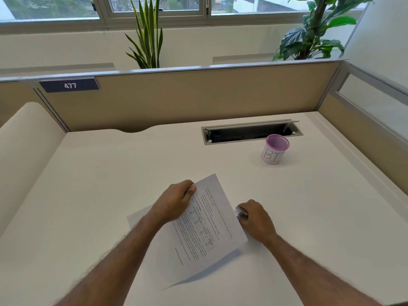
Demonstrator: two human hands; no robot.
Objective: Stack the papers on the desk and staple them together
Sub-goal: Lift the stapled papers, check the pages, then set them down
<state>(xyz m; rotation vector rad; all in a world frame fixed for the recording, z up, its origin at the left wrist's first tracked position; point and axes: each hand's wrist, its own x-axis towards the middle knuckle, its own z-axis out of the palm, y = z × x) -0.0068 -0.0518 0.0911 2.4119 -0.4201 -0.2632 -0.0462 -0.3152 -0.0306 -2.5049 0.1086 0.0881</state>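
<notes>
Papers (205, 228) mid-desk (110, 173); cup (274, 150) behind, right.

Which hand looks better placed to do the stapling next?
The right hand, probably. It is closed around a small metallic object, likely the stapler, right at the papers' right edge. The left hand is occupied, pinching the sheets by their upper left edge.

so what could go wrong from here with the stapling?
1. The left hand holds the printed white sheets by one top corner only, tilted off the white desk; the free edges could fan out of alignment.
2. The right hand covers most of the small metallic stapler at the sheets' right edge, not a corner. A staple here may land mid-edge.
3. Another sheet seems to lie flat under the left wrist and might get left out.
</notes>
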